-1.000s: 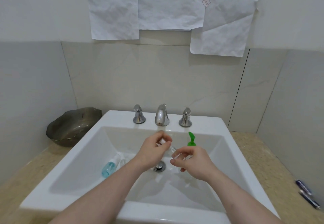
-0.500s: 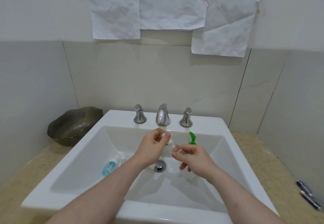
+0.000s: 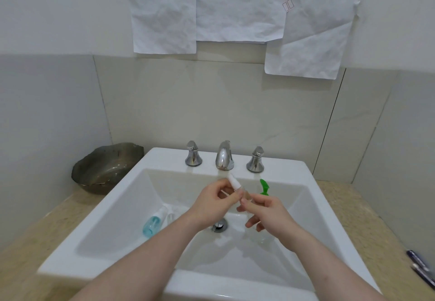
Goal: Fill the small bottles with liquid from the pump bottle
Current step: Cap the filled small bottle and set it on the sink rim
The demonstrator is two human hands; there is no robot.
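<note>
Over the white sink point(image 3: 131, 209), my left hand point(image 3: 215, 203) and my right hand point(image 3: 268, 213) both hold one small clear bottle point(image 3: 246, 193) with a white cap point(image 3: 234, 181), tilted up to the left. My left fingers pinch it near the cap; my right thumb and forefinger pinch its lower end. The pump bottle's green pump head point(image 3: 264, 186) shows behind my right hand; its clear body is mostly hidden. A small blue bottle point(image 3: 153, 224) lies in the basin at the left, with another clear one point(image 3: 171, 217) beside it.
A chrome faucet point(image 3: 224, 156) with two handles stands at the back of the sink. The drain point(image 3: 220, 225) lies below my hands. A dark bowl point(image 3: 106, 167) sits on the beige counter at the left. Pens point(image 3: 421, 267) lie at the right edge.
Both hands have lifted slightly and the small clear bottle now sticks out between them, cap pointing up toward the faucet. The bottles lying in the basin have not moved.
</note>
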